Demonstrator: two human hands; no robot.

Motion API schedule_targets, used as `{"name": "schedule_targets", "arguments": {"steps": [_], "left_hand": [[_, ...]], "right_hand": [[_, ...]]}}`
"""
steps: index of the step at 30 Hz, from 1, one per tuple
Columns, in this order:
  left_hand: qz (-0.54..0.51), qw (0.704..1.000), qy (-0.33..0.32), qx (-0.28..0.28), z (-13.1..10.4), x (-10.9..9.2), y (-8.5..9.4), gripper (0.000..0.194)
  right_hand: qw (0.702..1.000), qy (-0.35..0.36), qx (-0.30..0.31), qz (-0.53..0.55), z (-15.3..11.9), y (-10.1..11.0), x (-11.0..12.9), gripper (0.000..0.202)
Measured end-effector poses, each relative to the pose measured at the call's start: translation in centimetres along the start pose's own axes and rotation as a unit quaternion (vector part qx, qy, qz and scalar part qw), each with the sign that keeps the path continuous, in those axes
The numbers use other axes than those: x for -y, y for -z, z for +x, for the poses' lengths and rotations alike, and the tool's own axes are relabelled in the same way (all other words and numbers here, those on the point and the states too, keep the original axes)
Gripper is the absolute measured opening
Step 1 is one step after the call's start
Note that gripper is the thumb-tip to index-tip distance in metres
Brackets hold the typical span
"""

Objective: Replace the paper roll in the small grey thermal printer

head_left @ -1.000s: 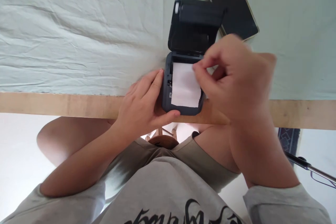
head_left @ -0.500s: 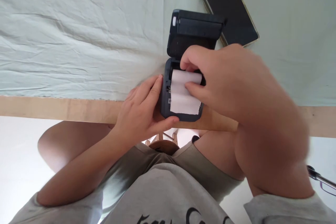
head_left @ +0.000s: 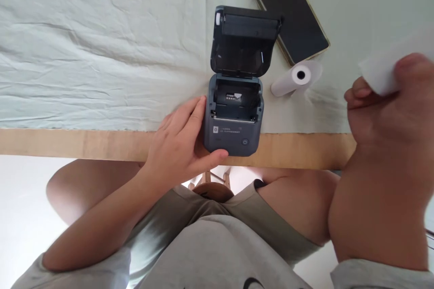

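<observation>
A small dark blue-grey portable label printer [head_left: 233, 137] sits at the front of the table with its lid [head_left: 246, 40] raised, and its paper bay shows no roll. My left hand [head_left: 181, 137] steadies the printer, fingers along its left side and thumb at its front corner. Off to the right, my right hand [head_left: 395, 104] is closed on a piece of white paper [head_left: 383, 67], partly cut off by the frame's edge. Between them a white paper roll [head_left: 285, 82] lies on the cloth, its dark core facing me and its loose end curling out.
Behind the roll lies a black smartphone [head_left: 294, 13] in a clear case, close to the raised lid. A pale green wrinkled cloth [head_left: 101, 54] covers the table up to its bare wooden edge [head_left: 101, 144]. My legs and a wooden stool [head_left: 212, 191] are below.
The roll has left the printer's bay and now lies on the cloth to its right. My right hand has moved far right, holding white paper. My left hand stays at the printer.
</observation>
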State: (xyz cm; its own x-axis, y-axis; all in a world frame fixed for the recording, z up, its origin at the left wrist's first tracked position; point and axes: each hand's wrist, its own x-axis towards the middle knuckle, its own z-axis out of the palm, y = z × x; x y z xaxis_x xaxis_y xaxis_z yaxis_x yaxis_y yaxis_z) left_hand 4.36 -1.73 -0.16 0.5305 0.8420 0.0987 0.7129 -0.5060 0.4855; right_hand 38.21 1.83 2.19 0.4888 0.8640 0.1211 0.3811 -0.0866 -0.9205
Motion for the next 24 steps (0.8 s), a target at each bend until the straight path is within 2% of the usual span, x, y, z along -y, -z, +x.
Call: {"name": "schedule_targets", "arguments": {"steps": [2,5,9,11,13,14,16,19,20,22,24], "left_hand": [[0.000,1.000,0.001,-0.001,0.0,0.0,-0.1,0.090],[0.007,1.000,0.003,-0.008,0.1,0.0,-0.1,0.090],[0.011,1.000,0.001,-0.007,0.1,-0.1,-0.1,0.088],[0.008,1.000,0.000,-0.004,0.1,-0.1,-0.1,0.087],[0.006,1.000,0.004,-0.001,0.1,-0.1,-0.1,0.086],[0.007,1.000,0.006,0.000,0.0,-0.1,-0.1,0.086],[0.009,1.000,0.007,0.001,0.0,0.0,-0.1,0.087],[0.013,1.000,-0.001,-0.004,0.0,0.0,-0.2,0.086],[0.013,1.000,-0.003,-0.006,0.0,0.0,-0.2,0.086],[0.012,1.000,-0.005,-0.006,0.0,-0.1,-0.2,0.086],[0.010,1.000,-0.005,-0.007,0.1,-0.1,-0.2,0.085]], "right_hand": [[0.998,-0.019,-0.063,0.009,-0.4,-0.1,-0.4,0.019],[0.993,-0.009,-0.091,-0.078,-0.5,0.2,-0.4,0.027],[0.973,0.023,-0.059,-0.220,0.0,0.8,-0.8,0.031],[0.971,0.019,-0.029,-0.235,0.4,1.0,-1.6,0.033],[0.971,0.036,-0.017,-0.236,0.7,1.3,-2.7,0.047],[0.969,0.068,-0.015,-0.236,0.8,1.6,-3.2,0.056],[0.955,0.178,-0.029,-0.236,0.7,1.9,-3.9,0.064],[0.906,0.354,-0.059,-0.225,-0.2,1.5,-3.3,0.059],[0.897,0.385,-0.047,-0.213,-0.7,1.0,-2.8,0.056],[0.892,0.414,0.015,-0.179,-1.7,-0.4,-1.5,0.056],[0.891,0.409,0.071,-0.184,-2.4,-1.9,-0.6,0.058]]}}
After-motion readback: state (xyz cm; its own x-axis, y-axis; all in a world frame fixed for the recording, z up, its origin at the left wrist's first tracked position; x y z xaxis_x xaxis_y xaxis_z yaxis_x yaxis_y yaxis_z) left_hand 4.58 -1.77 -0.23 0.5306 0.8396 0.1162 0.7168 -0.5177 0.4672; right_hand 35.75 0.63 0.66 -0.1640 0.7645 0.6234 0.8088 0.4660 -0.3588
